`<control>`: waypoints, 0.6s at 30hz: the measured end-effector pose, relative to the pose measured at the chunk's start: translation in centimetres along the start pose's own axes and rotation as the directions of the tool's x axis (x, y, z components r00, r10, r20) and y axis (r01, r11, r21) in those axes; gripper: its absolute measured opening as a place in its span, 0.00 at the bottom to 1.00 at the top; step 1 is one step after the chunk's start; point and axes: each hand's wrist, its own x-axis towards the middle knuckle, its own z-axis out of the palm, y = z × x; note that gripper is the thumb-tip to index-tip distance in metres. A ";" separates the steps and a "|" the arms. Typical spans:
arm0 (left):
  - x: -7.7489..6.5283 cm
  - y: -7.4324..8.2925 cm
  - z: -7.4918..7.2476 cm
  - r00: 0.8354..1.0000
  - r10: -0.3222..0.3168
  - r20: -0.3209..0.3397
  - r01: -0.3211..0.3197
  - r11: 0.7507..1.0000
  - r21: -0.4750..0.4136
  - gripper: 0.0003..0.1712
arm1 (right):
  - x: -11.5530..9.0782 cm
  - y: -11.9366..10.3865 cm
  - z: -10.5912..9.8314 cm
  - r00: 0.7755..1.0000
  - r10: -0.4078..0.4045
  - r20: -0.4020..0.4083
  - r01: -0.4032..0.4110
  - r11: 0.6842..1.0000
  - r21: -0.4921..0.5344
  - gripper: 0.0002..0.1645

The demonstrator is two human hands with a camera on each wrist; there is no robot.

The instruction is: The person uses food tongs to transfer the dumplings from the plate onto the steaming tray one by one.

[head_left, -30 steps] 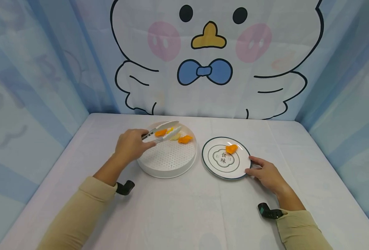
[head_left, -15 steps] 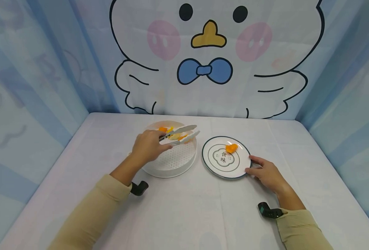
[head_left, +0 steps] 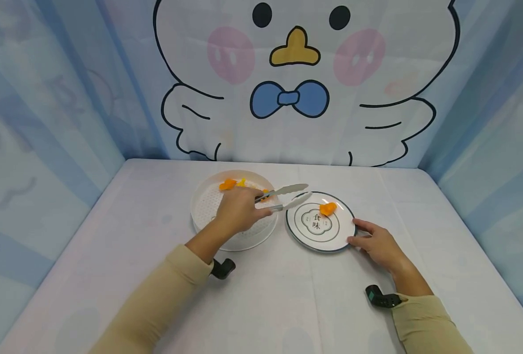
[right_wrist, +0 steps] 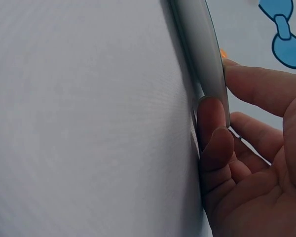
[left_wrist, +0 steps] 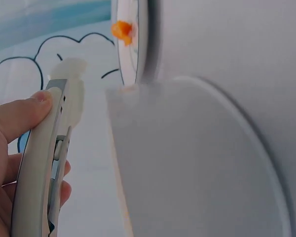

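Note:
My left hand grips a pair of light-coloured tongs over the right side of a round white perforated tray. The spread tips of the tongs reach toward the plate's far left rim, and nothing shows between them. In the left wrist view the thumb presses on the tongs. My right hand pinches the right rim of a white, dark-edged plate. In the right wrist view, fingers lie under the plate with the thumb on its top. An orange piece lies on the plate.
An orange piece and a yellow piece lie at the back of the tray; other bits are partly hidden by my left hand. White cloth covers the table. Printed curtains stand behind and at both sides.
My left hand has carried the tongs rightward, from over the tray's back left toward the plate. My right hand, the plate and its orange piece have stayed in place.

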 end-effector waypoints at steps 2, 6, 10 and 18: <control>0.1 0.5 0.4 1.000 0.014 0.008 -0.015 1.000 0.002 0.29 | 0.0 0.1 0.0 1.000 -0.004 0.002 0.004 1.000 0.000 0.45; 0.3 1.6 1.1 0.999 0.034 0.023 -0.034 0.999 0.021 0.27 | 0.1 0.1 0.0 1.000 -0.008 0.003 0.008 1.000 0.001 0.45; 0.7 2.6 1.7 0.998 0.044 0.042 -0.046 0.998 0.045 0.29 | 0.1 0.2 0.0 1.000 -0.010 0.001 0.010 1.000 0.005 0.45; 1.3 4.1 2.8 0.996 0.035 0.083 -0.038 0.999 0.032 0.32 | 0.0 0.2 -0.1 1.000 -0.017 -0.001 0.017 1.000 0.009 0.46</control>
